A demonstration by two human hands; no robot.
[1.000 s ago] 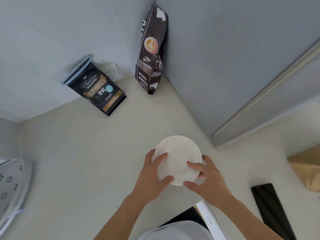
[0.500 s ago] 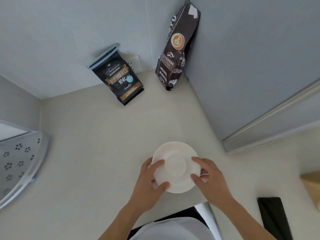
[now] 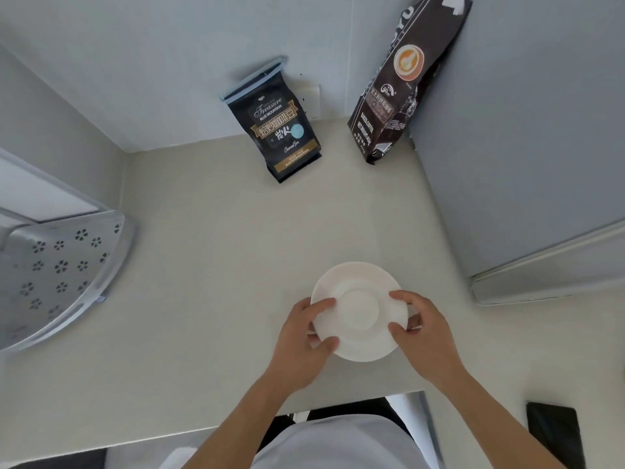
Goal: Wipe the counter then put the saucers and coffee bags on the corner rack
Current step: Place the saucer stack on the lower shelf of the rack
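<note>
Pale cream desk [image 3: 203,299] in a grey-walled corner, and near its front edge sits a round white saucer [image 3: 358,309], glossy, with a shallow centre ring. Left hand [image 3: 304,336] and right hand [image 3: 419,333] both curl around its rim, thumbs on top.

Walls [image 3: 162,62]: pale grey-blue, meeting in a corner
Tabletop [image 3: 209,252]: cream, matte, evenly lit
Socket [image 3: 309,101]: white, low on the back wall
Right panel [image 3: 527,137]: grey, framed below
</note>
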